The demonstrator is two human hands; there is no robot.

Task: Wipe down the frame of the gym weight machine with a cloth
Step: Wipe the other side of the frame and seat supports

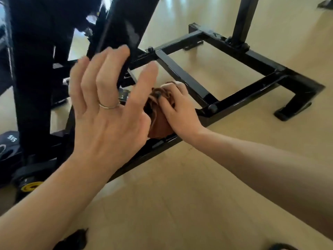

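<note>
Mid-wipe: my right hand (177, 112) presses the bunched brown cloth (159, 121) onto the near bottom rail of the black frame (239, 103), fingers curled over the wad, while my left hand (108, 109) hovers above with fingers spread wide, holding nothing. I can't judge from the gloss which bars are already clean. My read is the cross bars, far rail and uprights still need a pass.

"SKS", upside down, on black weight (9, 141)
</note>
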